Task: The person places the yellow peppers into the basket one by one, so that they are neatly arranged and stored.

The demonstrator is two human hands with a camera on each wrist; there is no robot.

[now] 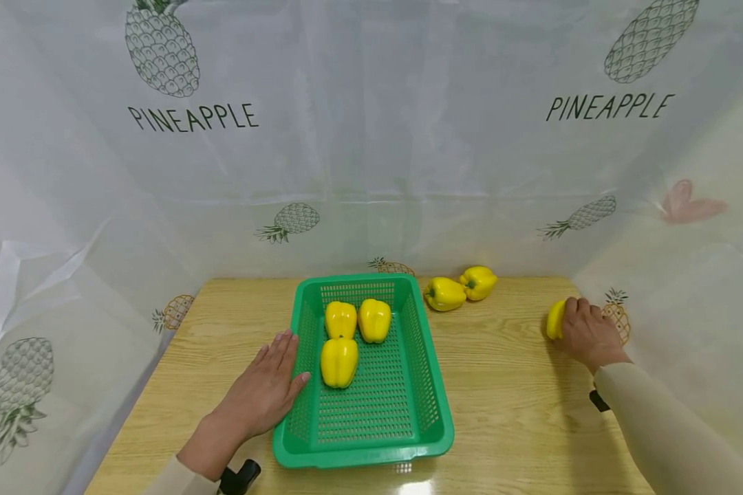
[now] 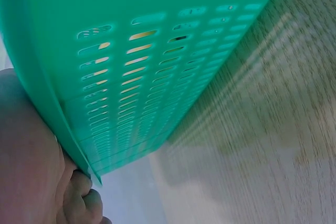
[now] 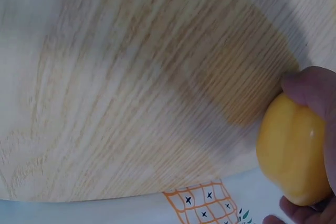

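A yellow bell pepper [image 1: 555, 320] is gripped by my right hand [image 1: 590, 333] at the far right of the table. In the right wrist view, thumb and fingers wrap around that pepper [image 3: 294, 150]; the palm hides part of it. My left hand [image 1: 263, 388] rests on the left rim of a green plastic basket [image 1: 442, 440], fingers fairly straight and thumb over the edge. The left wrist view shows the basket's slotted side wall [image 2: 131, 77] close up. Inside the basket lie three yellow bell peppers [image 1: 339, 362], grouped toward its back left.
Two more yellow bell peppers [image 1: 446, 294] lie touching behind the basket's right side, near the table's back edge. The wooden table [image 1: 501, 385] is bounded by a white pineapple-print sheet [image 1: 371, 137] at the back and both sides.
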